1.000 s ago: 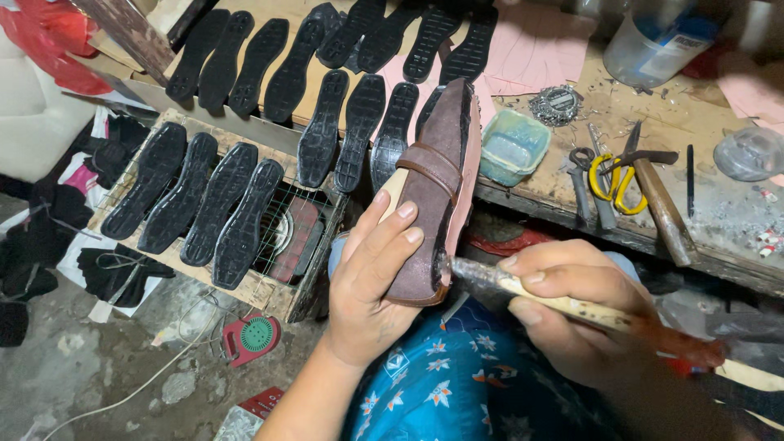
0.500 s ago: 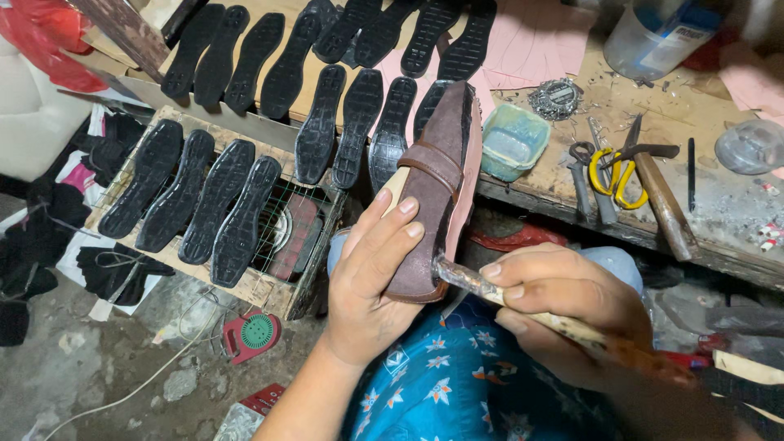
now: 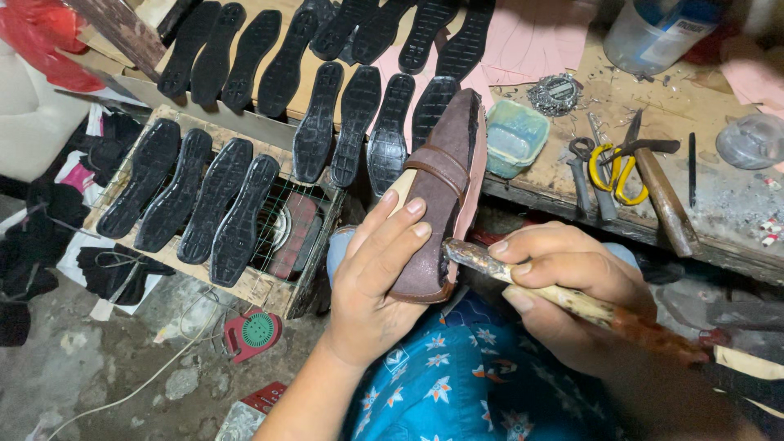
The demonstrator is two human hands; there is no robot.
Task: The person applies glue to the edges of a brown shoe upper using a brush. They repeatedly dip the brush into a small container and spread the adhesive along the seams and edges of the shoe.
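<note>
My left hand (image 3: 374, 278) grips a brown suede shoe upper (image 3: 438, 196) on its last, heel toward me and toe pointing away, over my lap. My right hand (image 3: 563, 286) is closed around a worn wooden-handled tool (image 3: 572, 300) whose tip touches the heel end of the shoe. A pink lining edge shows along the shoe's right side. Blue floral cloth (image 3: 474, 384) covers my lap beneath both hands.
Several black rubber soles (image 3: 204, 196) lie in rows on a wire-topped crate and a board behind. On the workbench at right are a small teal tub (image 3: 514, 137), yellow-handled scissors (image 3: 614, 167), a hammer (image 3: 663, 196), pliers and a plastic jar (image 3: 653, 33). A red round gadget (image 3: 253, 333) lies on the floor.
The view shifted slightly. My right hand slid the tool leftward, bringing its tip against the shoe's heel; the left hand keeps the same hold.
</note>
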